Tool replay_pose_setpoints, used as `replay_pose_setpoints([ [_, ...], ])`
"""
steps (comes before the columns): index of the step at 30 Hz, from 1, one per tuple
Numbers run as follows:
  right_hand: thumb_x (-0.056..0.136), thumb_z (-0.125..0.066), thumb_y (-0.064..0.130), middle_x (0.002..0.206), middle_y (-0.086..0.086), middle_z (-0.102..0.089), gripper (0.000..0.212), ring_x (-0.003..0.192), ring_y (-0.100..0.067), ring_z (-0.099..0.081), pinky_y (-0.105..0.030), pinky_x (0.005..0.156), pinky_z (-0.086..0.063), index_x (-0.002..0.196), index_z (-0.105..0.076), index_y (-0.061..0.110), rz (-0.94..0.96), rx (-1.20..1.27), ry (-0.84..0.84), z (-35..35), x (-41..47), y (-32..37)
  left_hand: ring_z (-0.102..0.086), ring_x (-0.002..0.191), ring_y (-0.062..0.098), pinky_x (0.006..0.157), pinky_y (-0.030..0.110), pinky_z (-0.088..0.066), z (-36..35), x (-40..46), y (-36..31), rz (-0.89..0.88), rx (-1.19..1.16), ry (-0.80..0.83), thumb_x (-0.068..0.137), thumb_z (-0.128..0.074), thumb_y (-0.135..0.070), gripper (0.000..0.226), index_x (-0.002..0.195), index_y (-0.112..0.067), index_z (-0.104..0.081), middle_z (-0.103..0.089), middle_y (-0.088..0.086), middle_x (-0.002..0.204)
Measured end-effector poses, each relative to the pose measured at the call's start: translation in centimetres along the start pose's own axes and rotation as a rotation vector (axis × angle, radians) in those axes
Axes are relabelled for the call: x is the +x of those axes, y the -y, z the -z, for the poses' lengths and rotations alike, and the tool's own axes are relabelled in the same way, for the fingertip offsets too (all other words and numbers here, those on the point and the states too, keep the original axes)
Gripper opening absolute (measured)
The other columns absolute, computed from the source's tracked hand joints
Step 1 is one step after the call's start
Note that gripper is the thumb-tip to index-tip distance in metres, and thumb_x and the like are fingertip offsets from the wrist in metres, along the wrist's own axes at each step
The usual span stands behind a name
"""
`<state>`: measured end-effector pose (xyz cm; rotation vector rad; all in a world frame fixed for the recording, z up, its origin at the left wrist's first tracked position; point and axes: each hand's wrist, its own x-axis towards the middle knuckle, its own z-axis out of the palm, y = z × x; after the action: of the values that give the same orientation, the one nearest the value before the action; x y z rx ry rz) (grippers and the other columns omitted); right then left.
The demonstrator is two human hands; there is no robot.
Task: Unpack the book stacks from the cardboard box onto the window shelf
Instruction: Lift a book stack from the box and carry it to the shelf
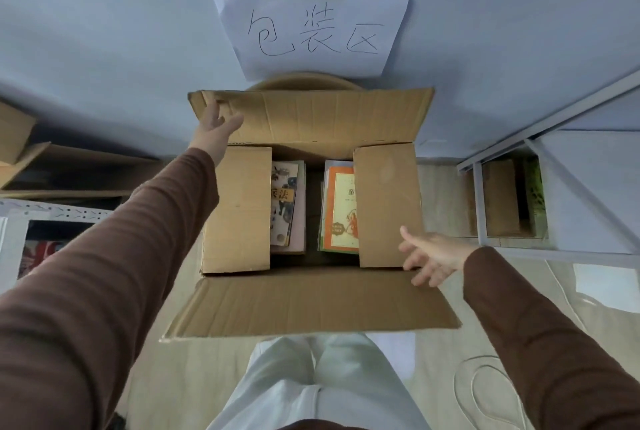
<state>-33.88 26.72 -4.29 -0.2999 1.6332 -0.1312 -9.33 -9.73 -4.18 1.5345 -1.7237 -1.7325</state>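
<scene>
A brown cardboard box [311,301] stands on the floor in front of me with its four flaps spread. Inside, two book stacks lie side by side: a left stack [285,202] with a pale illustrated cover and a right stack [341,211] with an orange-bordered cover. Both are partly hidden by the side flaps. My left hand [216,129] reaches to the far flap's left corner, fingers spread, touching its edge. My right hand [433,256] is open beside the right side flap's near corner, thumb against the cardboard. The window shelf is not in view.
A paper sign [311,34] with handwritten characters is taped to the blue wall behind the box. Flattened cardboard pieces [41,166] lie at the left. A white metal rack [519,166] stands at the right. A white cable [485,388] loops on the floor near my right leg.
</scene>
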Motion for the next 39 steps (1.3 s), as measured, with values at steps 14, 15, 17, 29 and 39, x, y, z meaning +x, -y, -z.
replay_pose_setpoints([
  [14, 0.088, 0.012, 0.074, 0.168, 0.0, -0.03, 0.103, 0.159, -0.023, -0.01, -0.058, 0.126, 0.0, 0.154, -0.044, 0.019, 0.443, -1.177, -0.397, -8.5, 7.6, 3.8, -0.005, 0.156, 0.018, 0.126, 0.046, -0.006, -5.3, -8.7, 11.3, -0.295, 1.549, 0.529, 0.1, -0.022, -0.059, 0.065, 0.15, -0.023, -0.044, -0.023, -0.001, 0.167],
  [15, 0.089, 0.01, 0.075, 0.167, 0.001, -0.032, 0.103, 0.158, -0.025, -0.011, -0.06, 0.125, 0.001, 0.151, -0.049, 0.018, 0.435, -1.237, -0.43, -8.3, 7.6, 3.5, -0.007, 0.156, 0.018, 0.126, 0.046, -0.006, -5.2, -9.3, 11.6, -0.329, 1.599, 0.518, 0.1, -0.022, -0.06, 0.066, 0.147, -0.022, -0.048, -0.026, -0.001, 0.166],
  [17, 0.094, 0.005, 0.072, 0.162, 0.003, -0.042, 0.097, 0.156, -0.028, -0.019, -0.062, 0.125, -0.001, 0.145, -0.057, 0.018, 0.445, -1.317, -0.517, -8.2, 6.8, 3.1, -0.011, 0.155, 0.02, 0.126, 0.046, -0.007, -4.7, -10.4, 11.0, -0.429, 1.636, 0.443, 0.101, -0.023, -0.06, 0.065, 0.145, -0.022, -0.05, -0.034, 0.0, 0.163],
  [29, 0.1, -0.009, 0.066, 0.165, -0.015, -0.033, 0.081, 0.157, -0.034, -0.016, -0.055, 0.125, -0.014, 0.146, -0.052, 0.015, 0.147, -0.974, -1.121, -7.3, -3.6, -2.7, -0.008, 0.156, 0.026, 0.126, 0.044, -0.012, 5.3, -18.9, 9.3, -0.134, 1.304, -0.217, 0.1, -0.026, -0.058, 0.069, 0.147, -0.011, -0.043, -0.021, 0.014, 0.166],
  [39, 0.105, -0.034, 0.054, 0.161, -0.008, -0.041, 0.06, 0.15, -0.029, -0.035, -0.047, 0.119, -0.033, 0.152, -0.043, 0.017, 0.372, -0.447, -0.865, -9.3, -1.9, -2.3, -0.023, 0.152, 0.025, 0.122, 0.046, -0.024, -4.1, -20.4, 9.9, -0.082, 0.845, 0.046, 0.101, -0.04, -0.051, 0.063, 0.154, -0.018, -0.033, -0.025, 0.007, 0.166],
])
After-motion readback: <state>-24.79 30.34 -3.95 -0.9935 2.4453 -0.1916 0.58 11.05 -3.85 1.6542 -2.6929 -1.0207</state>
